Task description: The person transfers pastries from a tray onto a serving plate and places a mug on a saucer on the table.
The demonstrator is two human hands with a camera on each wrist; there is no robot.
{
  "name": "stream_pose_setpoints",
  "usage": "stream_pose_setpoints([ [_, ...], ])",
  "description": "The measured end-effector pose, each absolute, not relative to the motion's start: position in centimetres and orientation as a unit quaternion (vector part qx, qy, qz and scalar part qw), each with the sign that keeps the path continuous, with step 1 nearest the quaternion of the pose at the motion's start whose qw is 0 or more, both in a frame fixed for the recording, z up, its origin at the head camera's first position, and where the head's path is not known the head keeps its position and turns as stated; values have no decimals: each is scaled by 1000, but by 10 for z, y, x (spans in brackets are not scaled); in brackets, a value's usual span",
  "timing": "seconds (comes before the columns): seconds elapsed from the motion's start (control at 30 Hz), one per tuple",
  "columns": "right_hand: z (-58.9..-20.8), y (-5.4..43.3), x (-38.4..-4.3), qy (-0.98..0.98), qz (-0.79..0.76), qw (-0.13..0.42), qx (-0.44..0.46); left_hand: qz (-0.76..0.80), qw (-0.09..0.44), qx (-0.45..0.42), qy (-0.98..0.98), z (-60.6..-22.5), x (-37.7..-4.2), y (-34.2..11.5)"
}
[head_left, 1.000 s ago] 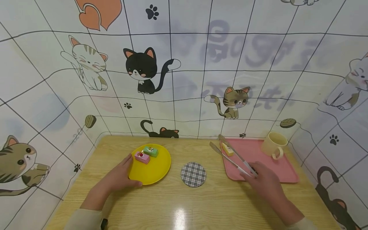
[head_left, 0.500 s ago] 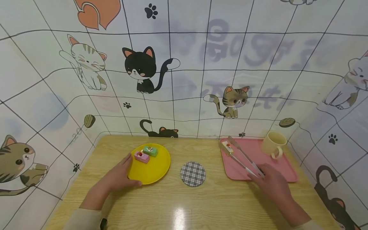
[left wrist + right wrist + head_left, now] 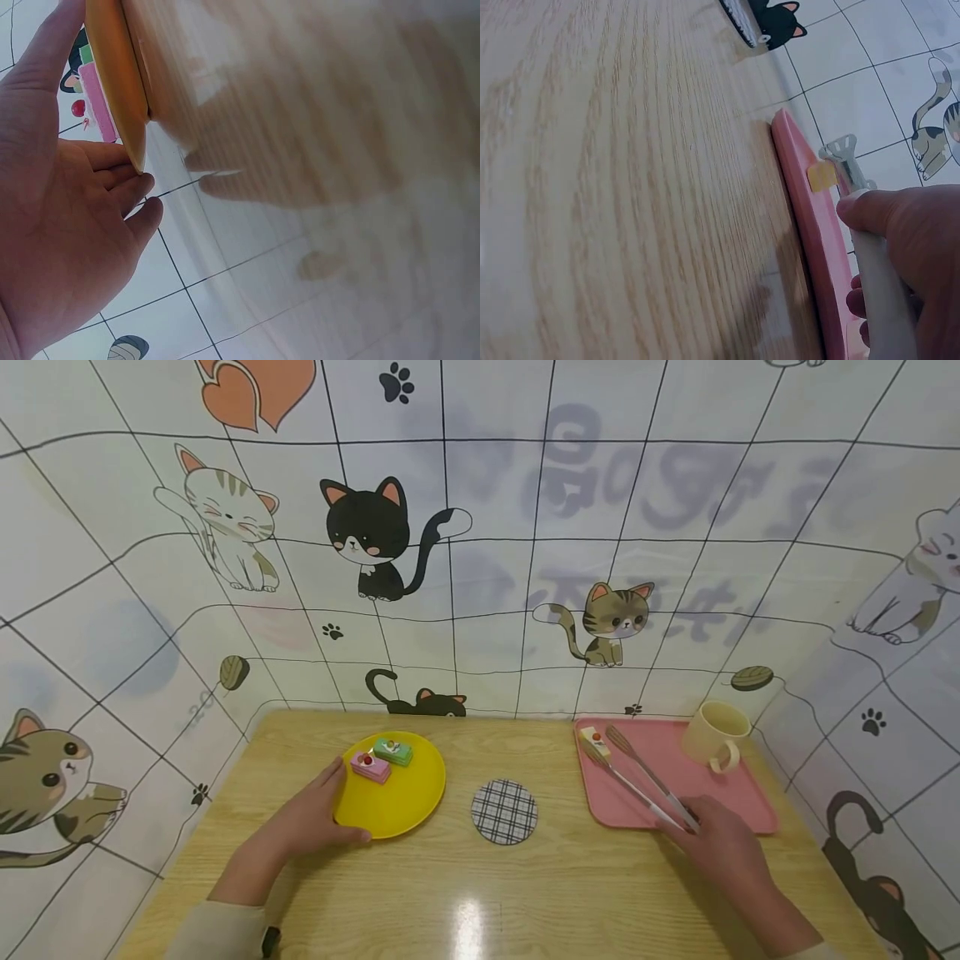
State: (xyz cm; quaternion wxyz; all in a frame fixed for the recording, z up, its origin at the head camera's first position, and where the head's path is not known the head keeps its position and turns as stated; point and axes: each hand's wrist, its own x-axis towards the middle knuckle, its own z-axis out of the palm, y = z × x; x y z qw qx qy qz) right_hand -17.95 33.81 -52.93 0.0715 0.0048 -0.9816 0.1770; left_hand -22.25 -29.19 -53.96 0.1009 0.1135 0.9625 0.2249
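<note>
My right hand [image 3: 723,843] grips metal tongs [image 3: 637,789], their two arms spread apart over the pink tray [image 3: 656,743]. One tip of the tongs overlaps a small yellow toy cake [image 3: 591,739] at the tray's back left corner; in the right wrist view the tip stands close beside the yellow cake [image 3: 822,176]. My left hand [image 3: 311,818] holds the left side of a yellow plate [image 3: 408,802], thumb at its near edge and fingers curved along the rim. Pink [image 3: 370,767] and green [image 3: 393,752] toy cakes lie on that plate.
A round checked coaster [image 3: 504,812] lies on the wooden table [image 3: 480,893] between plate and tray. A cream mug [image 3: 716,733] stands at the tray's back right, handle toward me. Cat-printed sheeting [image 3: 495,568] rises behind the table.
My right hand has moved right and slightly nearer with the tongs, whose tips have come over the tray around the yellow cake's area. The left hand and plate stay put.
</note>
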Motion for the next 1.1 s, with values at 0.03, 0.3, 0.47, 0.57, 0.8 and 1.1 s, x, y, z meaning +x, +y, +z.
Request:
stream_pose_setpoints([
  [0.03, -529, 338, -179, -982, 177, 69, 3, 224, 103, 112, 963, -540, -222, -292],
  [0.3, -530, 340, -177, -980, 189, 58, -4, 226, 102, 112, 962, -540, -222, -292],
  [0.47, -534, 342, -176, -980, 189, 63, 3, 227, 100, 114, 962, -540, -221, -292],
  [0.57, -535, 342, -175, -978, 195, 68, 6, 228, 98, 114, 962, -541, -221, -292],
  [0.8, -534, 339, -175, -978, 205, 51, -3, 227, 95, 116, 962, -544, -223, -294],
  [1.1, -534, 339, -175, -976, 211, 47, -13, 226, 100, 113, 962, -544, -223, -293],
])
